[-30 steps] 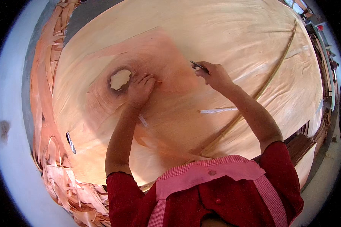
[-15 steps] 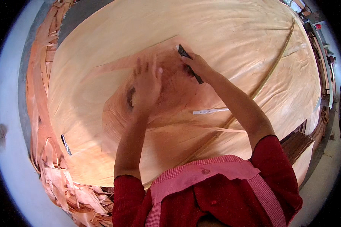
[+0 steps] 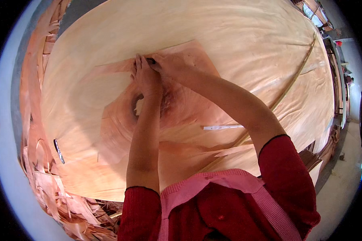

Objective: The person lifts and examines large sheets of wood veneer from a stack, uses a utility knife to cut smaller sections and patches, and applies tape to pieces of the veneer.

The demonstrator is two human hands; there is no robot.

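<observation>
Head view showed a thin reddish wood sheet [image 3: 187,100] near frame centre, seemingly part-cut, its ragged dark-rimmed hole [image 3: 138,107] remaining, beneath the left hand [image 3: 149,80], flat and gripping nothing, and the right hand [image 3: 167,66], fingers curled around a mostly hidden dark tool [image 3: 151,61].

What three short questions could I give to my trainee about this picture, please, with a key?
1. True or false: the left hand is far apart from the right hand.
2. Fill in: the black-and-silver strip lies near the ____ edge of the pale sheet.
3. What shows through the dark-rimmed hole in the reddish sheet? A) blue cloth B) pale sheet C) green bottle

Key: 1. False; they are close together. 2. left. 3. B.
</observation>
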